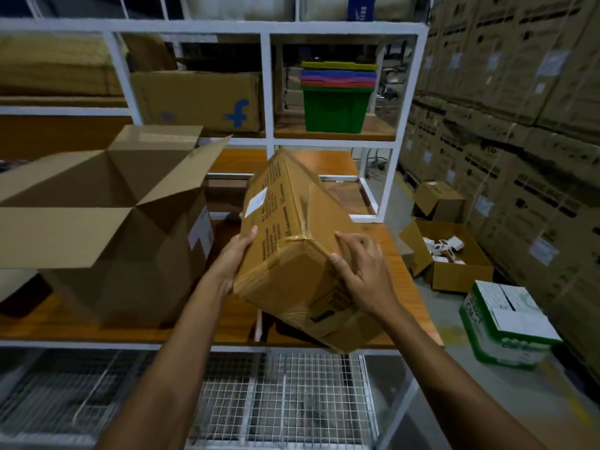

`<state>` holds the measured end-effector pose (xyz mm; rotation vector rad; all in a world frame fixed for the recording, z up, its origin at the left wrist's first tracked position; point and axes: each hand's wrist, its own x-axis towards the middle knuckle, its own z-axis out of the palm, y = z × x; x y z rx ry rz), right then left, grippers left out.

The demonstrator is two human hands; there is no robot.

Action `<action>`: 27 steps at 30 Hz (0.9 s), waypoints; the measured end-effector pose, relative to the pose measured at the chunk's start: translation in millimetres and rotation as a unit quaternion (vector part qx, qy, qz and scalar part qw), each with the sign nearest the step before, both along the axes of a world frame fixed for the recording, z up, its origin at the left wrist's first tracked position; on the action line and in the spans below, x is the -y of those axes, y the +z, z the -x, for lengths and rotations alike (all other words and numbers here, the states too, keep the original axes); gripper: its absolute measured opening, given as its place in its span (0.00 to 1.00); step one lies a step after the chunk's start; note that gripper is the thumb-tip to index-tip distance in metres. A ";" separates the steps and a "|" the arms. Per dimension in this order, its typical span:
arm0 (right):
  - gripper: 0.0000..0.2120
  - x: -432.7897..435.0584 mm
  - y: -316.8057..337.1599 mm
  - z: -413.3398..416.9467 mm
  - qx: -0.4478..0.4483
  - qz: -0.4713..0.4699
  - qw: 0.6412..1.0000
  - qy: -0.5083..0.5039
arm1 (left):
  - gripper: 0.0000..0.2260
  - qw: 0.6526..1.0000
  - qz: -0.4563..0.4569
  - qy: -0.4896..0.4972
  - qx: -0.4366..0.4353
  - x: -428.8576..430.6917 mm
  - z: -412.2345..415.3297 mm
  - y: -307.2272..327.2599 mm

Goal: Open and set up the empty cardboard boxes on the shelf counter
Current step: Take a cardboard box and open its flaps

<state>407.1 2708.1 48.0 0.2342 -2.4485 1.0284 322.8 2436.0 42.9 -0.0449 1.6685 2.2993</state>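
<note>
A taped brown cardboard box (292,222) with a white label and black print is tilted above the wooden shelf counter (399,254), its near end toward me. My left hand (233,254) presses flat against its left side. My right hand (360,271) grips the near right edge, fingers curled over the top face. To the left, a larger cardboard box (130,254) stands on the counter with its top flaps spread open and nothing visible inside.
A white metal rack (266,92) rises behind the counter, holding a printed carton (198,99) and a green bin (334,108) with coloured lids. Wire mesh (285,394) lies below the counter. Stacked cartons (519,125) wall the right side; small boxes (454,254) sit on the floor.
</note>
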 end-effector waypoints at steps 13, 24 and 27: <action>0.34 45.1 -49.1 2.5 0.105 -0.294 0.949 -0.036 | 0.25 0.993 0.109 0.035 0.009 -22.5 5.6 -21.1; 0.27 48.8 -46.9 16.1 0.120 -0.297 0.946 -0.040 | 0.27 0.937 0.328 0.071 -0.100 -34.8 29.5 -42.6; 0.25 38.2 -25.1 30.6 0.134 -0.281 0.946 -0.088 | 0.27 0.926 0.319 0.091 -0.179 -32.8 32.1 -28.5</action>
